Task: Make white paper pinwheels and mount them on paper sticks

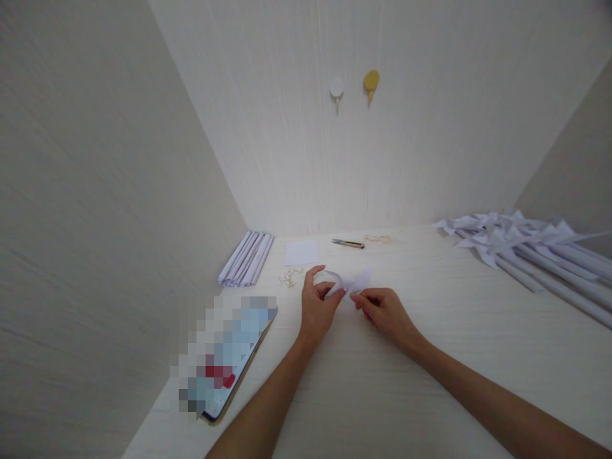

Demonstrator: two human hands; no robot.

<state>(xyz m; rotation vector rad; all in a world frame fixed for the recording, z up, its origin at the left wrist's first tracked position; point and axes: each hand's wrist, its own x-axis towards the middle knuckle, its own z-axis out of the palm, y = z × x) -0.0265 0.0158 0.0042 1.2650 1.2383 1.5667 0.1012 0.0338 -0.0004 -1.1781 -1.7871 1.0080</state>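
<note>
A white paper pinwheel (361,280), its blades partly curled, is held between my two hands above the table. My left hand (316,309) grips it from the left, thumb and fingers closed around a curled blade with the index finger raised. From the other side my right hand (382,311) pinches at its lower edge near the middle; anything small between those fingertips is hidden. Just beyond my left hand lies a small scatter of gold paper fasteners (291,277). A square of white paper (301,252) rests flat behind them.
Thread snips (349,243) lie near the back wall, beside more gold fasteners (377,239). Rolled paper sticks (246,258) are at back left, a phone (243,360) at front left. Finished pinwheels on sticks (521,239) pile up at right. Two hooks (337,88) hang on the wall.
</note>
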